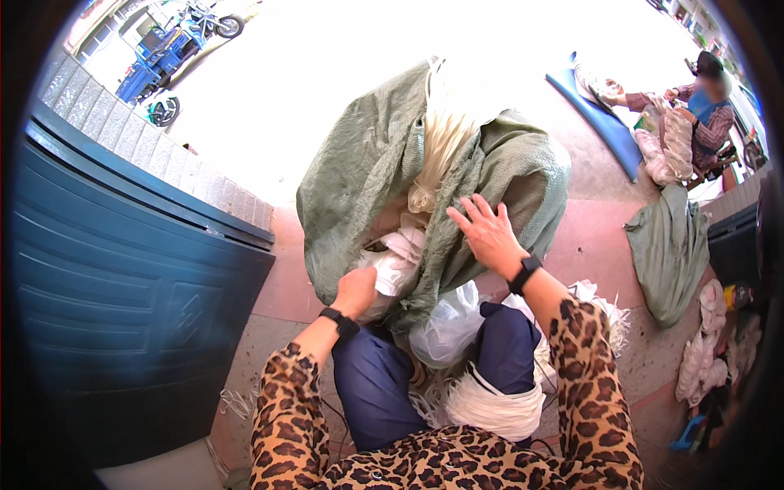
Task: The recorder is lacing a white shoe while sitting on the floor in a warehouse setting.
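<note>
A large green woven sack stands before my knees with its mouth gaping. Long cream-white strips spill down through its opening. Lower in the mouth lies a white cloth-like bundle. My left hand is closed at the sack's near left edge, against that bundle; what its fingers grip is hidden. My right hand is spread, palm down, over the sack's right fold, holding nothing. Between my knees sits a translucent white plastic bag. A band of white strips lies over my right thigh.
A blue metal door stands at the left. Far left is a blue three-wheeled cart. At the right, a seated person handles white bundles near a blue sheet. Another green sack and white bundles lie at the right.
</note>
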### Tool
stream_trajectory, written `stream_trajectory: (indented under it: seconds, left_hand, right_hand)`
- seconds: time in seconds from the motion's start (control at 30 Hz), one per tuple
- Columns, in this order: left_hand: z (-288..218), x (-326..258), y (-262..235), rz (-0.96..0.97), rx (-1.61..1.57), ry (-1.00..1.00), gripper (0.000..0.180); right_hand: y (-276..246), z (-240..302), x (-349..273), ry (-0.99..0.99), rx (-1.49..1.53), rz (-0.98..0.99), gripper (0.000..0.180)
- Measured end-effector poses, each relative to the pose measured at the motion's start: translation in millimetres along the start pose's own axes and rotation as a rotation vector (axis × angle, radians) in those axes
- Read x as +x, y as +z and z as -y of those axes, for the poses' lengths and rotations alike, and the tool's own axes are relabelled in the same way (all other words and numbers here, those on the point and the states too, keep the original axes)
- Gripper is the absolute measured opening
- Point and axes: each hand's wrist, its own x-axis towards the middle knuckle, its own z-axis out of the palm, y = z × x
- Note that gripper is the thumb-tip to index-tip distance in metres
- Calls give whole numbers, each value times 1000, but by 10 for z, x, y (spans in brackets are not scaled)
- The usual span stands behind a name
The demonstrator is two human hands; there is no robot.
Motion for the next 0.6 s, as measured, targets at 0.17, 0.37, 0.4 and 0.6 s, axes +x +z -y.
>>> stream_trajectory:
  seconds: [0.17,0.37,0.4,0.6]
  left_hand:
    - [453,-585,-502,-369,-536,-305,18]
    - [275,-737,-1882,-611,-1263,-389,17]
    - [281,-794,-2068,-663,-1284,-387,17]
    - [308,-1153,-2911,-796,-1396,-439,21]
  right_hand:
    - [240,-91,-63,11,-73,199,13]
    - [168,-127,-238,-107,-46,186,6]
    - [167,-119,-262,-110,-58,186,6]
    - [142,-122,-383,-168,-115,233,9]
